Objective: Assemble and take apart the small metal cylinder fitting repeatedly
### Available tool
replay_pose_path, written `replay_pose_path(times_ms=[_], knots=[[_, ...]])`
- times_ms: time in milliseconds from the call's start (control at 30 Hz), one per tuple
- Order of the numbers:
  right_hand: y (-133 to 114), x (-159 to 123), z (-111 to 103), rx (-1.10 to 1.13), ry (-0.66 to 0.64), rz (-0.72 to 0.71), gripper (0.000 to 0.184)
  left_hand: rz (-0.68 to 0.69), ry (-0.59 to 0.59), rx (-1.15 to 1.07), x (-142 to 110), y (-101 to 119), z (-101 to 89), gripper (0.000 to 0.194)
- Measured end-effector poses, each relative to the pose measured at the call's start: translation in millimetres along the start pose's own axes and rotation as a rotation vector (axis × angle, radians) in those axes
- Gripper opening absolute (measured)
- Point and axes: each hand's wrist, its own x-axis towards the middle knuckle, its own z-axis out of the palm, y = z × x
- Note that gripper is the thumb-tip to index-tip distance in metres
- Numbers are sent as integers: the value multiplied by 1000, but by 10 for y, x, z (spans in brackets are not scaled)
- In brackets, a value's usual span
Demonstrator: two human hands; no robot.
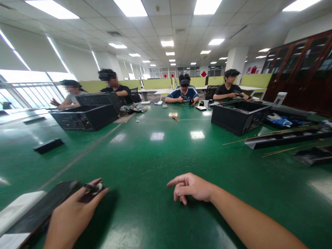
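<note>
Between the thumb and fingers of my left hand (75, 211) is a small dark object (92, 190) with a pale, shiny part; its kind is not clear. That hand is closed on it, low at the left. Beside and partly behind the hand lie a flat dark panel-like piece (49, 200) and a white slab-like thing (20, 207). My right hand (192, 188) is just above or on the green tabletop (145, 166), index finger stretched forward and the others loosely bent. Nothing shows in its fingers, which are apart.
Black computer cases (85, 116) (238, 116) stand at left and right. An orange screwdriver (175, 118) lies mid-table. Long metal strips (282, 136) and blue-white gloves (278, 120) are at right, a small black block (48, 146) at left. Several people sit around the far side.
</note>
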Motion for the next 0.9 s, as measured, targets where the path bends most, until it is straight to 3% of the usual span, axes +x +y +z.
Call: replay_pose_path(times_ms=[67,167,300,400,567,900], knots=[[5,10,-19,3,59,-24,54,94,-93,-54,-3,541,112,49],[32,38,-100,-46,222,-79,58,253,-277,-260,5,1202,442,42],[109,85,-253,-207,534,-193,58,477,-405,-401,-28,1666,933,31],[159,100,-305,-322,645,-226,61,585,-422,-480,-85,1748,1116,29],[145,75,-208,-444,612,-206,63,637,-412,-547,-158,1622,1138,28],[-12,-1,-93,-720,652,-287,30,657,-450,-642,-246,1562,1180,25]])
